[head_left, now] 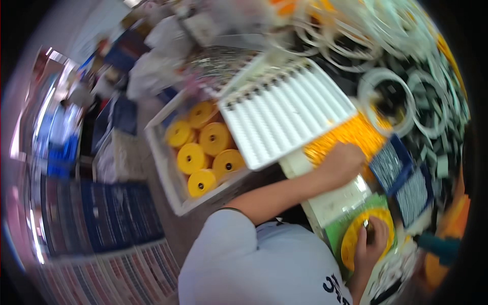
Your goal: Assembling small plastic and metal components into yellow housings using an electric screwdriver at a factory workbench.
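My left hand reaches into a heap of small orange-yellow pieces. Its fingers curl inward, and what they hold, if anything, is hidden. Nearer my body, my right hand rests on a round yellow disc. Thumb and fingers bend around the disc's centre, where a small shiny part shows, too blurred to name. Beneath the disc lies a green mat. A white ribbed tray with a row of dark small parts along its far side stands beyond my left forearm.
Left of the tray, a white crate holds several yellow discs. Blue bins of thin strips sit right of the heap. Clear plastic rings pile up far right. A dark green tool stands near the right edge. Stacked boxes fill the left.
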Tool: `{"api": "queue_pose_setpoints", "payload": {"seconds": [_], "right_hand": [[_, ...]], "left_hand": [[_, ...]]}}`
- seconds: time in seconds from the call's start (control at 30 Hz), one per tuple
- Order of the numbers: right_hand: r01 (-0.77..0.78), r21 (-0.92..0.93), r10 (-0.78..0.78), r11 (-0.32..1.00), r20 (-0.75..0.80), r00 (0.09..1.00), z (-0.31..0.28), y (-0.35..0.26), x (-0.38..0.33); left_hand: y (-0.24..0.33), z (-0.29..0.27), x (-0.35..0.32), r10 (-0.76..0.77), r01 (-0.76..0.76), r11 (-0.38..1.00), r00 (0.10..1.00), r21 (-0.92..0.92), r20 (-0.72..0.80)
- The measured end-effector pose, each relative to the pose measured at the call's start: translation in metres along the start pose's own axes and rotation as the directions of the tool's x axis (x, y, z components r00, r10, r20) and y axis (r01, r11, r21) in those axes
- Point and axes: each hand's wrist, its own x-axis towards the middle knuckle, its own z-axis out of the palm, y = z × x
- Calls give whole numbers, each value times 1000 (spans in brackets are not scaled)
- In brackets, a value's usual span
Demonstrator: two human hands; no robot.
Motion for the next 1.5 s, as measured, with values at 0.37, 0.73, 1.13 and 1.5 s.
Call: {"api": "queue_pose_setpoints", "payload": {"seconds": [0.37,0.73,1.13,1.5], "right_hand": [[-52,78,41,996,131,991,3,14,6],[-39,82,35,996,48,998,9,11,2],[36,21,-37,999,60,997,9,14,-3],[88,-29,-87,996,55,995,11,18,-5]], "left_hand": [[36,-16,-50,-120,156,825,988,-543,102],[61,40,-85,-193,503,4,848,-864,493],[55,35,-78,-191,502,35,852,-864,487],[53,35,-78,-102,533,2,842,-846,530]]}}
